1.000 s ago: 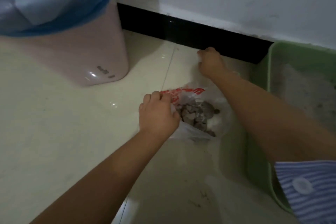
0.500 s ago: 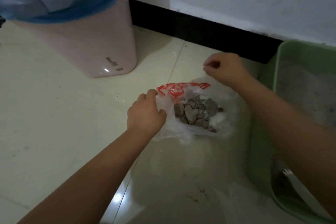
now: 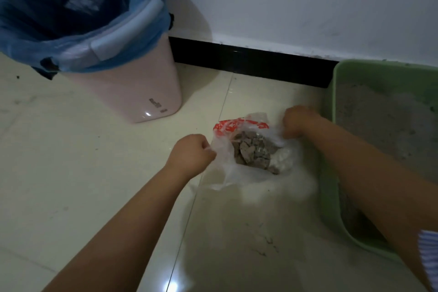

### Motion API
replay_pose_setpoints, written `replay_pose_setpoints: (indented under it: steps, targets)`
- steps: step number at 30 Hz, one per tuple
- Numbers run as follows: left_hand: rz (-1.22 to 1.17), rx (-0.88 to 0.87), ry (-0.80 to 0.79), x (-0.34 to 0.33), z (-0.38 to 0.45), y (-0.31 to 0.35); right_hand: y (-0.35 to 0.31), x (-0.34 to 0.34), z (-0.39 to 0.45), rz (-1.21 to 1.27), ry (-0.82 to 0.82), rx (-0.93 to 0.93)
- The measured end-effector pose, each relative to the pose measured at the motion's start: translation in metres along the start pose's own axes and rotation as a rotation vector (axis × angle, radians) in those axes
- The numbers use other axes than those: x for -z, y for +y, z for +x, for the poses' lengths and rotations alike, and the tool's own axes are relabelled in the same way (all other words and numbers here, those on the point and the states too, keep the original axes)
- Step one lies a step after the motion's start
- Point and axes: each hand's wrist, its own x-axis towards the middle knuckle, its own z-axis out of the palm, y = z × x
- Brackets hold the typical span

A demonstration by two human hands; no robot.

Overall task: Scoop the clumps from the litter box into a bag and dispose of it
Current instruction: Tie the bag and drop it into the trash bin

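Pale tiled floor, white wall, black skirting behind. Thin clear bag with red print sits on floor between bin and litter box, grey clumps heaped inside. Left hand fisted, pinching bag's left edge. Right hand curled closed on bag's right edge, blurred. Green litter box just right of bag, grey litter inside. Pink bin with blue liner stands well left, near wall
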Motion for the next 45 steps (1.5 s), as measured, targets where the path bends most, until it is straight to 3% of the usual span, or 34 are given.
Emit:
replay_pose_setpoints:
  steps: [2, 5, 7, 9, 11, 13, 15, 18, 21, 22, 24, 26, 31, 36, 40, 43, 45]
  targets:
    - [-0.113, 0.015, -0.024, 0.011, 0.002, 0.003, 0.005, 0.016, -0.015, 0.135, -0.003, 0.011]
    - [-0.602, 0.042, 0.033, 0.037, 0.009, 0.020, 0.024, 0.043, -0.046, 0.646, 0.066, 0.039]
    - [-0.983, -0.003, 0.123, 0.058, 0.013, 0.041, 0.035, 0.054, -0.075, 1.215, 0.157, 0.183]
    - [-1.261, -0.154, 0.222, 0.074, 0.013, 0.064, 0.043, 0.067, -0.105, 1.697, 0.318, 0.386]
    - [-1.357, -0.300, 0.296, 0.081, 0.007, 0.085, 0.050, 0.081, -0.128, 1.898, 0.507, 0.572]
    - [-1.336, -0.383, 0.352, 0.078, 0.002, 0.097, 0.053, 0.094, -0.144, 1.907, 0.663, 0.660]
    - [-1.299, -0.433, 0.419, 0.077, -0.003, 0.102, 0.049, 0.100, -0.155, 1.799, 0.788, 0.585]
    - [-1.266, -0.453, 0.514, 0.086, -0.007, 0.104, 0.043, 0.110, -0.161, 1.768, 0.818, 0.449]
    - [-1.156, -0.411, 0.620, 0.101, -0.010, 0.104, 0.036, 0.129, -0.169, 2.003, 0.850, 0.286]
    - [-1.067, -0.404, 0.659, 0.106, -0.010, 0.102, 0.032, 0.134, -0.172, 1.969, 0.911, 0.206]
    - [-0.857, -0.442, 0.726, 0.117, -0.012, 0.098, 0.028, 0.144, -0.179, 1.633, 0.998, 0.062]
    - [-0.714, -0.435, 0.747, 0.126, -0.015, 0.097, 0.026, 0.153, -0.188, 1.357, 0.947, -0.003]
    - [-0.625, -0.489, 0.729, 0.130, -0.026, 0.100, 0.022, 0.163, -0.200, 1.265, 0.723, -0.065]
    - [-0.963, -0.416, 0.657, 0.123, -0.029, 0.096, 0.016, 0.143, -0.194, 1.178, 0.713, 0.013]
    - [-0.919, -0.330, 0.528, 0.104, -0.023, 0.073, 0.024, 0.118, -0.172, 1.119, 0.570, 0.098]
    - [-1.017, -0.272, 0.534, 0.098, -0.018, 0.057, 0.026, 0.103, -0.159, 1.306, 0.521, 0.169]
    - [-1.111, -0.249, 0.529, 0.096, -0.017, 0.050, 0.026, 0.094, -0.150, 1.521, 0.599, 0.214]
